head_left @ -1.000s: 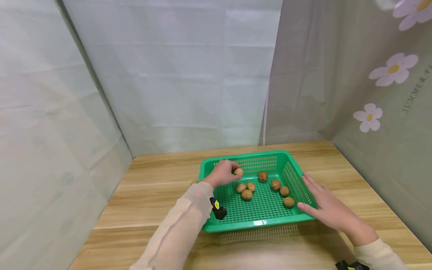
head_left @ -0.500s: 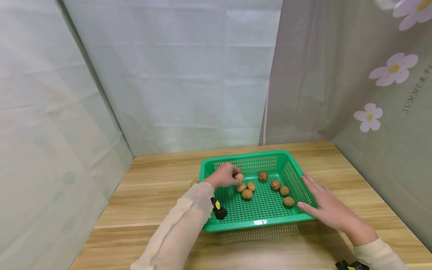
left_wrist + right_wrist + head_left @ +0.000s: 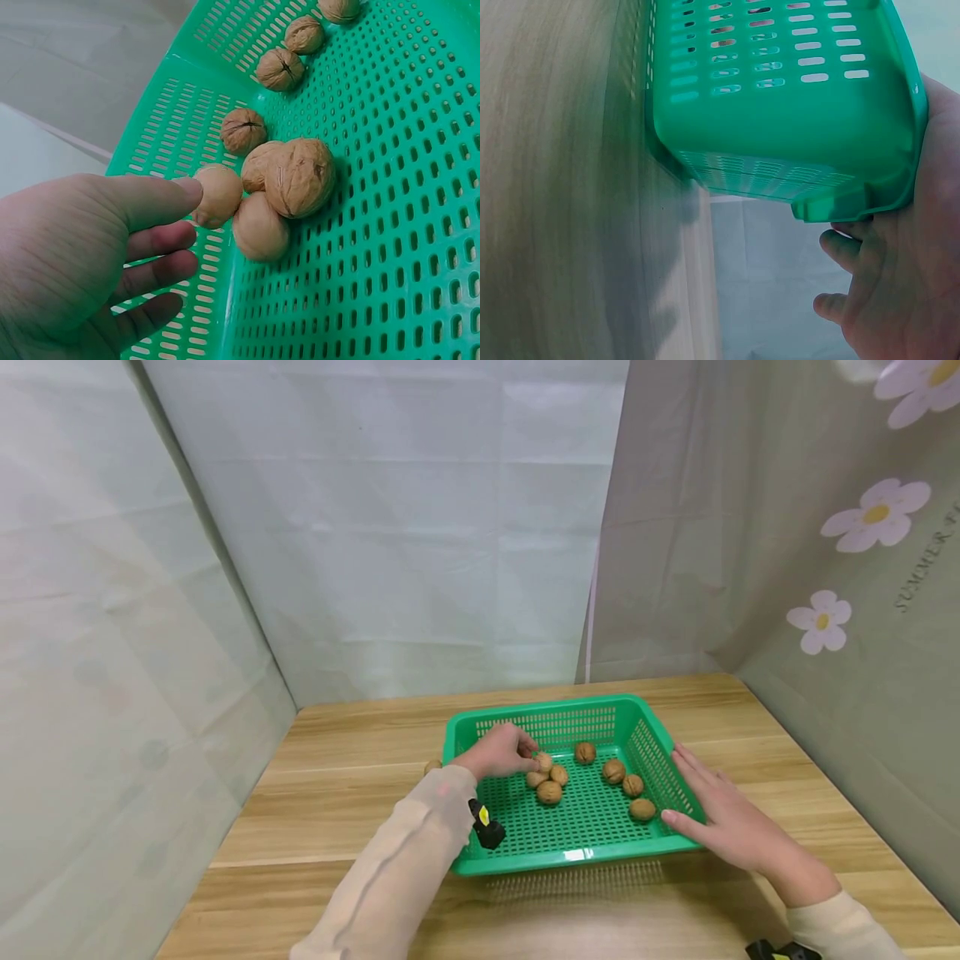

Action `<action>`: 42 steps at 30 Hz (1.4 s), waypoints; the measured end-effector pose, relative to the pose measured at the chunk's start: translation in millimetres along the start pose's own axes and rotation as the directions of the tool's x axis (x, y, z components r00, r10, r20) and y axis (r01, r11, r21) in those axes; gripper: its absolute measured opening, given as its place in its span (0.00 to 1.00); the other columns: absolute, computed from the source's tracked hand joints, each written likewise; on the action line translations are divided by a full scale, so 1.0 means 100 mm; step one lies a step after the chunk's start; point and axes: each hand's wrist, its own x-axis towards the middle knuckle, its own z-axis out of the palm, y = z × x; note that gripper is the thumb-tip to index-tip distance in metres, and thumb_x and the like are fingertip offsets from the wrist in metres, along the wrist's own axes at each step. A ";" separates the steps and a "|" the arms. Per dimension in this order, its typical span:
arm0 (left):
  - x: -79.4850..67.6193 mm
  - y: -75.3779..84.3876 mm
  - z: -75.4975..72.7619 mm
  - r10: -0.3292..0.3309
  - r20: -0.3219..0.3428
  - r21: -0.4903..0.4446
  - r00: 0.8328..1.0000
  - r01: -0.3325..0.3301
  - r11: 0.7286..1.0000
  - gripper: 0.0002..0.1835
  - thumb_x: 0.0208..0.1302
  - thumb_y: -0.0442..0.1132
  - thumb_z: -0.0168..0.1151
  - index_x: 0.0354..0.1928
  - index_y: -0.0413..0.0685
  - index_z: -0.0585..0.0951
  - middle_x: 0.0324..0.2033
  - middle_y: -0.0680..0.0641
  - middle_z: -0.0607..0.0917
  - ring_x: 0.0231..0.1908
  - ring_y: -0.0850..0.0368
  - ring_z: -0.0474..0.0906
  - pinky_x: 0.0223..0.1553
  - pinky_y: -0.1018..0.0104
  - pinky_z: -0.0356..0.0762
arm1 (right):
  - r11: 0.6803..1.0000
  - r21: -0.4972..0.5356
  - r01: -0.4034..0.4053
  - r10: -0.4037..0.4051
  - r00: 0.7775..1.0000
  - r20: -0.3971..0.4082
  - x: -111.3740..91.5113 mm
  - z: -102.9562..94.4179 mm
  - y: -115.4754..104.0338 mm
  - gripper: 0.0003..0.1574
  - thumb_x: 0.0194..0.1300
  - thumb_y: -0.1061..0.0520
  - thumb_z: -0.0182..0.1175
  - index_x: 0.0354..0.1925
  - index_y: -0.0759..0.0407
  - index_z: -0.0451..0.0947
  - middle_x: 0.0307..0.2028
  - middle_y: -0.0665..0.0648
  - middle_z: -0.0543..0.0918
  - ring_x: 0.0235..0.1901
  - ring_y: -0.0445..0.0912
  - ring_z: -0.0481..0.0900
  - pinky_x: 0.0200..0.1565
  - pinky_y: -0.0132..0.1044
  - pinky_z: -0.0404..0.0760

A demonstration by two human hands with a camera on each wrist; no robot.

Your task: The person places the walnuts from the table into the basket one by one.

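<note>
A green plastic basket (image 3: pixel 577 857) holds several brown walnuts. Inside it, at the left, is my left hand (image 3: pixel 501 750), its thumb and fingers spread apart in the left wrist view. A pale walnut (image 3: pixel 217 196) lies right at the thumb tip, not gripped, against a cluster with a large walnut (image 3: pixel 301 178) and a smooth walnut (image 3: pixel 260 227). Further right in the basket are a dark walnut (image 3: pixel 585 752) and a walnut (image 3: pixel 642 810) near the right wall. My right hand (image 3: pixel 723 818) rests on the basket's right rim with its fingers extended; the right wrist view shows its palm against the rim.
The basket stands on a wooden table (image 3: pixel 322 827). One walnut (image 3: pixel 432 767) is on the table just left of the basket, partly hidden by the left sleeve. Pale cloth (image 3: pixel 390 552) hangs behind, and a flower-print curtain (image 3: pixel 862 710) hangs at the right.
My left hand has lowered slightly and let go of the pale walnut, which now lies with the cluster. My right hand has stayed at the rim.
</note>
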 end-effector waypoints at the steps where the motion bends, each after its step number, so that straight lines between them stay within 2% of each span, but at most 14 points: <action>1: 0.00 0.00 0.00 -0.002 -0.003 -0.009 1.000 0.002 1.000 0.19 0.62 0.42 0.67 0.53 0.44 0.83 0.41 0.51 0.85 0.40 0.62 0.80 0.40 0.67 0.79 | 1.000 -0.001 0.000 0.000 1.000 -0.001 0.00 0.00 0.00 0.53 0.67 0.44 0.59 0.76 0.60 0.42 0.75 0.58 0.43 0.70 0.66 0.48 0.65 0.68 0.42; 5: 0.00 0.01 -0.02 -0.008 -0.024 -0.052 1.000 0.007 0.999 0.20 0.62 0.43 0.67 0.54 0.43 0.82 0.42 0.50 0.85 0.41 0.60 0.80 0.41 0.64 0.79 | 1.000 0.002 0.003 -0.003 1.000 -0.002 0.00 0.00 0.00 0.53 0.67 0.43 0.59 0.76 0.60 0.42 0.75 0.59 0.43 0.70 0.67 0.47 0.65 0.68 0.41; 10: -0.02 0.07 -0.12 0.017 -0.067 -0.080 0.998 -0.022 0.997 0.21 0.63 0.44 0.66 0.55 0.41 0.81 0.43 0.49 0.85 0.41 0.60 0.80 0.40 0.64 0.79 | 1.000 0.003 0.003 -0.003 1.000 -0.004 -0.01 0.01 0.00 0.53 0.67 0.43 0.59 0.76 0.60 0.42 0.75 0.58 0.42 0.70 0.67 0.47 0.65 0.67 0.41; 16: -0.14 0.16 -0.40 0.018 -0.115 -0.089 0.993 -0.028 0.996 0.21 0.66 0.43 0.62 0.58 0.42 0.79 0.42 0.50 0.83 0.42 0.59 0.79 0.41 0.63 0.78 | 1.000 0.005 -0.008 0.008 1.000 -0.008 -0.01 0.01 -0.01 0.53 0.67 0.42 0.59 0.76 0.59 0.42 0.75 0.57 0.42 0.70 0.66 0.47 0.66 0.66 0.41; 20: -0.25 0.10 -0.62 0.001 -0.181 -0.066 0.984 -0.013 0.998 0.20 0.66 0.42 0.63 0.58 0.43 0.79 0.45 0.48 0.83 0.45 0.56 0.79 0.44 0.60 0.78 | 1.000 0.005 -0.007 0.007 1.000 -0.009 -0.01 0.00 -0.01 0.53 0.67 0.42 0.59 0.76 0.59 0.42 0.75 0.57 0.42 0.70 0.66 0.47 0.66 0.66 0.41; 25: -0.46 -0.14 -0.87 -0.053 -0.242 -0.064 0.969 0.038 0.997 0.21 0.66 0.40 0.62 0.59 0.41 0.78 0.49 0.43 0.82 0.49 0.50 0.78 0.48 0.55 0.77 | 1.000 0.002 -0.003 0.003 1.000 0.001 0.00 0.00 -0.01 0.54 0.67 0.43 0.59 0.76 0.60 0.41 0.75 0.58 0.41 0.70 0.67 0.46 0.65 0.67 0.41; 31: -0.74 -0.58 -1.06 -0.128 -0.296 -0.067 0.946 0.113 0.991 0.22 0.67 0.41 0.62 0.59 0.38 0.76 0.49 0.39 0.81 0.50 0.46 0.76 0.50 0.52 0.75 | 1.000 -0.001 -0.004 0.004 1.000 0.012 0.01 -0.02 -0.02 0.54 0.68 0.42 0.58 0.76 0.61 0.41 0.75 0.59 0.41 0.70 0.66 0.46 0.65 0.68 0.41; 35: -0.89 -0.88 -1.06 -0.177 -0.314 -0.074 0.933 0.162 0.984 0.24 0.66 0.42 0.62 0.60 0.37 0.75 0.50 0.38 0.80 0.51 0.44 0.75 0.51 0.50 0.74 | 1.000 -0.005 -0.002 0.002 1.000 0.014 0.01 -0.03 -0.02 0.54 0.68 0.42 0.58 0.76 0.61 0.41 0.75 0.59 0.41 0.70 0.67 0.46 0.65 0.68 0.41; 42: -1.01 -1.27 -0.87 -0.220 -0.357 -0.026 0.908 0.226 0.974 0.26 0.64 0.46 0.64 0.59 0.37 0.77 0.51 0.37 0.80 0.48 0.43 0.77 0.47 0.51 0.76 | 1.000 -0.013 -0.003 0.004 1.000 0.010 0.00 -0.03 -0.04 0.54 0.67 0.43 0.59 0.75 0.62 0.42 0.75 0.59 0.42 0.69 0.68 0.48 0.64 0.69 0.43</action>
